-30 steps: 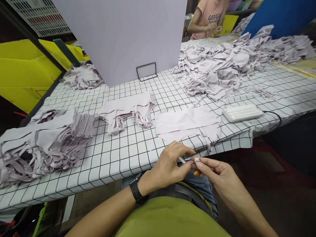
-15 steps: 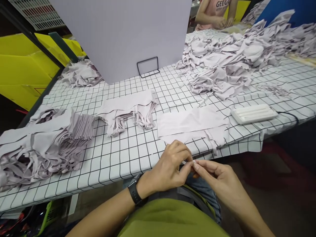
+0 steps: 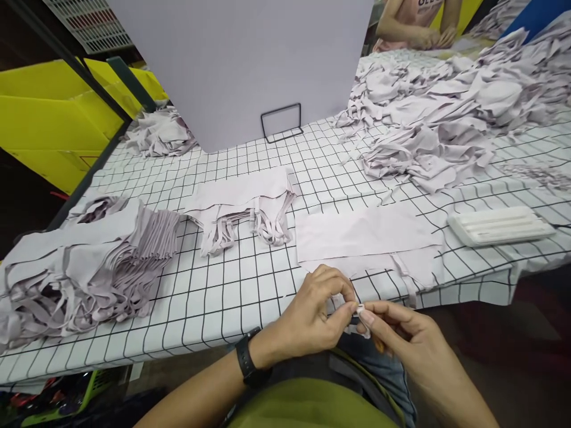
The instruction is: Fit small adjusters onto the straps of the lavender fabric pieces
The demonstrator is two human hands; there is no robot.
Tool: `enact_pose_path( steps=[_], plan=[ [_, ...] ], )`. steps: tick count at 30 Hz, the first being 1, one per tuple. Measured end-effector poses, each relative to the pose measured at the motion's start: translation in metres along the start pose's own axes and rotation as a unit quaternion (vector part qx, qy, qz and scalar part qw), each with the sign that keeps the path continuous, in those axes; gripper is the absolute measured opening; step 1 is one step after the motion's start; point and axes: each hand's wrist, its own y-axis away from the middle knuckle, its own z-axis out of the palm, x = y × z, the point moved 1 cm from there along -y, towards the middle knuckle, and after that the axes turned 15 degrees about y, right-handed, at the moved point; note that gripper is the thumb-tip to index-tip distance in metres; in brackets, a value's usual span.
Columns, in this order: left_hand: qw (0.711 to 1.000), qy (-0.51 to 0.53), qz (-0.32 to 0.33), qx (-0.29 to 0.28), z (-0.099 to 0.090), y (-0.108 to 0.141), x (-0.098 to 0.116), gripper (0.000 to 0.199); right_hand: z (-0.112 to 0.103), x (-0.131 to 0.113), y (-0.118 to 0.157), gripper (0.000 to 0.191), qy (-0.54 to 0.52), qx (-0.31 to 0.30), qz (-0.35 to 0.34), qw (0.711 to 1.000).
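At the table's front edge, my left hand (image 3: 312, 309) and my right hand (image 3: 401, 333) meet fingertip to fingertip, both closed in a pinch. Between them is a narrow pale fabric strap (image 3: 363, 329), a bit of it hanging below the fingers. Something small and orange (image 3: 379, 345) shows under my right fingers; its kind is hidden. Just beyond the hands a pale pink fabric garment piece (image 3: 366, 235) lies flat, one strap trailing over the edge. A small stack of similar strapped pieces (image 3: 243, 187) lies to its left.
A large strapped-garment stack (image 3: 93, 238) fills the near left. Loose fabric heaps (image 3: 446, 107) cover the back right. A white power strip (image 3: 499, 226) lies at the right. A pale upright panel (image 3: 250, 65) with a black wire stand (image 3: 282, 123) is at the back. Another person's hands (image 3: 430, 38) work beyond.
The view has turned, so the things on the table appear farther right. My hands stay pinched together, and more of the strap shows below the fingertips.
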Motion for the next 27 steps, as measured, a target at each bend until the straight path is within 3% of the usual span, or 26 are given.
enact_pose_path(
  steps=[3, 6, 9, 12, 14, 20, 27],
  plan=[
    [1.0, -0.008, -0.008, -0.001, -0.004, -0.003, -0.005, 0.012, 0.001, -0.003, -0.006, 0.035, -0.003, -0.001, -0.001, 1.0],
    [0.992, -0.124, 0.028, 0.002, -0.011, -0.014, -0.015, 0.002, -0.002, -0.004, -0.02, 0.037, -0.031, 0.004, 0.017, 0.999],
    [0.952, -0.299, 0.056, -0.023, -0.016, -0.033, -0.026, 0.019, -0.001, -0.008, -0.037, 0.04, -0.083, 0.022, 0.041, 0.995],
    [0.917, -0.394, 0.024, -0.057, -0.018, -0.052, -0.036, 0.015, 0.003, -0.016, -0.05, 0.042, -0.109, 0.026, 0.062, 0.992],
    [0.919, -0.392, 0.006, -0.047, -0.019, -0.061, -0.04, 0.015, 0.006, -0.022, -0.056, 0.042, -0.117, 0.017, 0.08, 0.99],
    [0.974, -0.222, -0.001, 0.043, -0.023, -0.066, -0.047, 0.01, 0.012, -0.029, -0.072, 0.034, -0.15, 0.038, 0.089, 0.984],
    [0.973, -0.219, 0.059, 0.052, -0.018, -0.062, -0.048, 0.015, 0.015, -0.035, -0.085, 0.031, -0.181, 0.066, 0.082, 0.978]
  ],
)
